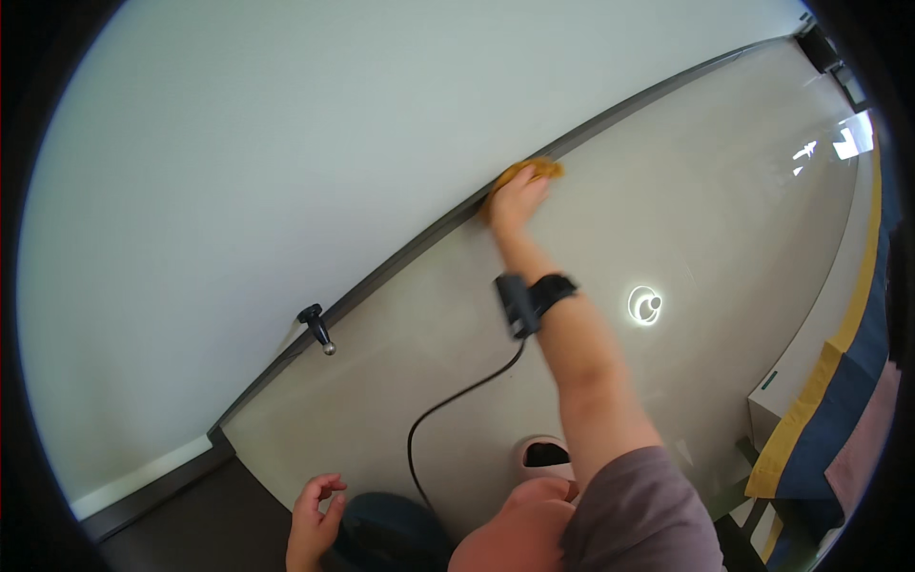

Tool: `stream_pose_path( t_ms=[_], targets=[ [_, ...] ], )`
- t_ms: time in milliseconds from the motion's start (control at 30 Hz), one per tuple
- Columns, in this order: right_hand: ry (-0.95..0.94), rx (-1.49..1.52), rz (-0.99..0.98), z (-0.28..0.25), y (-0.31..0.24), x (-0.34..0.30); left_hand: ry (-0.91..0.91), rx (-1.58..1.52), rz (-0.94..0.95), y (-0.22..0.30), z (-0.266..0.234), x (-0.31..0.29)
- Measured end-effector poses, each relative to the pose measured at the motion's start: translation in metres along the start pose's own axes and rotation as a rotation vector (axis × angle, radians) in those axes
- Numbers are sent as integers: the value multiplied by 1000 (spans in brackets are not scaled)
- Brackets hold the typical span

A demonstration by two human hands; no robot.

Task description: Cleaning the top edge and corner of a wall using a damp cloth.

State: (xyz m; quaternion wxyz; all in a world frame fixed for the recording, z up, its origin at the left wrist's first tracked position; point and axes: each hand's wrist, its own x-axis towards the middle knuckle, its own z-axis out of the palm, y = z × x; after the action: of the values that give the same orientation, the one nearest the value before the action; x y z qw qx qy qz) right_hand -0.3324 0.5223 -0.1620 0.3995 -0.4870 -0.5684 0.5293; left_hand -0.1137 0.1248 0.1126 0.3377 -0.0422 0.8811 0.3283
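Observation:
My right hand (519,198) presses an orange-yellow cloth (546,169) onto the dark grey baseboard (429,235), where the pale wall meets the glossy floor. Its fingers lie over the cloth and hide part of it. Strapped to my right wrist is a black device (518,305) with a cable running down toward me. At the lower left, my left hand (315,520) hangs free, fingers loosely bent and apart with nothing between them. Beside it is a dark blue rounded shape (393,529) whose kind I cannot make out.
A black door stop (316,329) with a metal ball tip sticks out from the baseboard. A pale slipper (546,458) shows below me. Yellow, blue and pink fabric (810,419) hangs at the right. Dark flooring (195,515) begins at lower left.

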Motion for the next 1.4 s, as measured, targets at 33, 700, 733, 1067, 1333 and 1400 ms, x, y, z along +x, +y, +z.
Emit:
stream_pose_path(
  t_ms=[33, 700, 733, 1067, 1333, 1400],
  targets=[
    [15, 13, -12, -3, 4, 32, 4, -5, 20, -1, 0, 0],
    [-275, -67, 137, -6, 12, -67, -14, -9, 96, -17, 20, -6],
    [-341, -98, 155, -6, 15, -83, -21, -6, 109, -15, 21, -7],
    [-1300, 98, 1049, -84, -29, -207, 146, -137, -72, -100, 3, -57],
    [-2328, -132, 886, -125, -144, -311, 262, -474, -12, -194, 23, -88],
    [-2543, -206, 651, -134, -149, -356, 191, -756, -42, -198, 30, -95]
  ],
)
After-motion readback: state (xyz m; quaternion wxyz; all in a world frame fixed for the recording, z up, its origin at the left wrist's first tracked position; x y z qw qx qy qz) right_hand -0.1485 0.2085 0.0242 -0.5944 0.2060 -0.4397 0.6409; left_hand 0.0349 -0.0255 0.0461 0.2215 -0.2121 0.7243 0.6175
